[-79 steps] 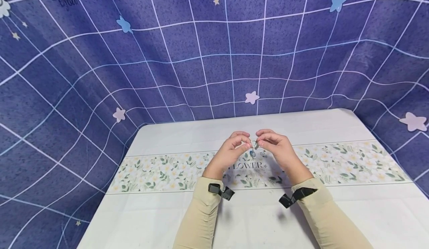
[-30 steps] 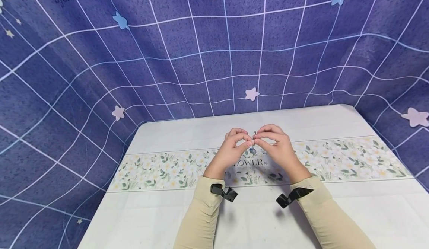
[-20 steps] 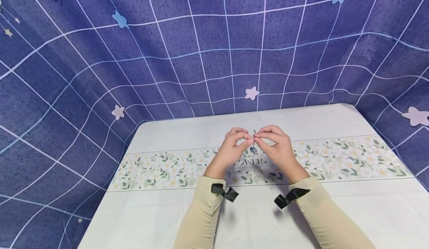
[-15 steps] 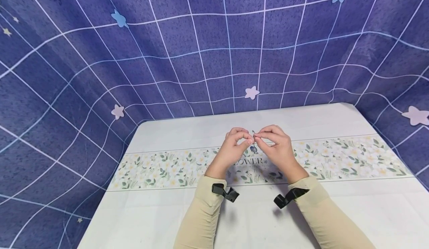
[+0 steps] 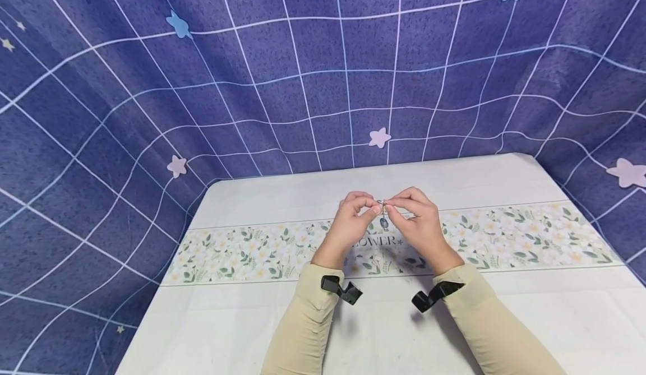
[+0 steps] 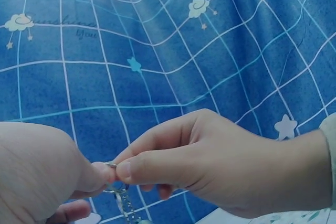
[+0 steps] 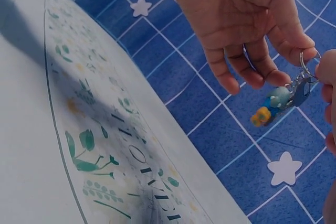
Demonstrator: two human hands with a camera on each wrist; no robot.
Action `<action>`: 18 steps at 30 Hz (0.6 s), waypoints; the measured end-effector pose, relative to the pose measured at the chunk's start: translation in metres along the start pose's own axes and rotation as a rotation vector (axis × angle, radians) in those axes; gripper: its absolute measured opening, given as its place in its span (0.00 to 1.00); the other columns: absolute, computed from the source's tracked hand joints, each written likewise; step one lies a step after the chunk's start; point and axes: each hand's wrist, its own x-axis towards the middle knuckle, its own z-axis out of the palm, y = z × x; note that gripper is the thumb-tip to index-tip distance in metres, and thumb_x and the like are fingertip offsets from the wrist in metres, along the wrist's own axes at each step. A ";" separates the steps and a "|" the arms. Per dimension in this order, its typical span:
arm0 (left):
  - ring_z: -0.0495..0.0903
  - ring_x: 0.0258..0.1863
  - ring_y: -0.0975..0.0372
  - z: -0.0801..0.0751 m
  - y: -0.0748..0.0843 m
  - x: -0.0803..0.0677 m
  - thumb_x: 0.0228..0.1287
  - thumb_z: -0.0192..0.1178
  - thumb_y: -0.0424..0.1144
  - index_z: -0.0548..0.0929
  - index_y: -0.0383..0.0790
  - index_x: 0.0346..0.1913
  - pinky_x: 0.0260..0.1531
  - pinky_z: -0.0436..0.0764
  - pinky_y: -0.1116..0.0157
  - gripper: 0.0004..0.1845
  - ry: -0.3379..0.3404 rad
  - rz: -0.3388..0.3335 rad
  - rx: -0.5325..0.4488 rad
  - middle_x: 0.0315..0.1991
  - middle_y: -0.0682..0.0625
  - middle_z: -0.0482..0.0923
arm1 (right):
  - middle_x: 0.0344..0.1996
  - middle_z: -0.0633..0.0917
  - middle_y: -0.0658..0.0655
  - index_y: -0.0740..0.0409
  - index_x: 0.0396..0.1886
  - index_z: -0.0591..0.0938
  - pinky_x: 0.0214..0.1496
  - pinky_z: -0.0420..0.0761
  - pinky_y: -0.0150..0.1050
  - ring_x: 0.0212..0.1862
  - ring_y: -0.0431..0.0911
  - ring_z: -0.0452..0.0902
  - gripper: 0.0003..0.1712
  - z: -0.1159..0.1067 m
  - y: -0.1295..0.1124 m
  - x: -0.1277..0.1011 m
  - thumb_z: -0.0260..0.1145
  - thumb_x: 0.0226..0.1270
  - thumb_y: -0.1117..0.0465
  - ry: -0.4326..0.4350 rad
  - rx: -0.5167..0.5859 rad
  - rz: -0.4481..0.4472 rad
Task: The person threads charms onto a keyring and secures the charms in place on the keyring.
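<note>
Both hands meet above the middle of the table (image 5: 313, 195). My left hand (image 5: 370, 209) and right hand (image 5: 393, 209) each pinch a small metal key ring (image 5: 382, 202) between thumb and forefinger, fingertips almost touching. A short chain with a small blue-green charm (image 5: 384, 223) hangs from the ring. The right wrist view shows the ring (image 7: 310, 62) and the charm (image 7: 276, 101), which has an orange and yellow end, below my left hand's curled fingers (image 7: 247, 72). In the left wrist view the ring (image 6: 112, 183) sits between the two pinches.
The table wears a white cloth with a floral band (image 5: 504, 237) printed across it. A blue grid-patterned backdrop (image 5: 323, 72) with stars hangs close behind and on both sides. Black camera mounts (image 5: 340, 290) sit on both beige sleeves.
Both hands have stayed together on the ring with only small finger shifts. The ring has dipped slightly between the fingertips and the charm hangs straight down.
</note>
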 end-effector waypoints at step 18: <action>0.70 0.59 0.54 0.006 0.000 0.002 0.69 0.64 0.33 0.87 0.30 0.38 0.60 0.67 0.53 0.07 0.100 -0.050 -0.114 0.54 0.43 0.74 | 0.31 0.81 0.64 0.73 0.34 0.87 0.46 0.74 0.26 0.36 0.53 0.78 0.12 0.001 -0.028 0.009 0.73 0.49 0.84 -0.025 -0.040 0.099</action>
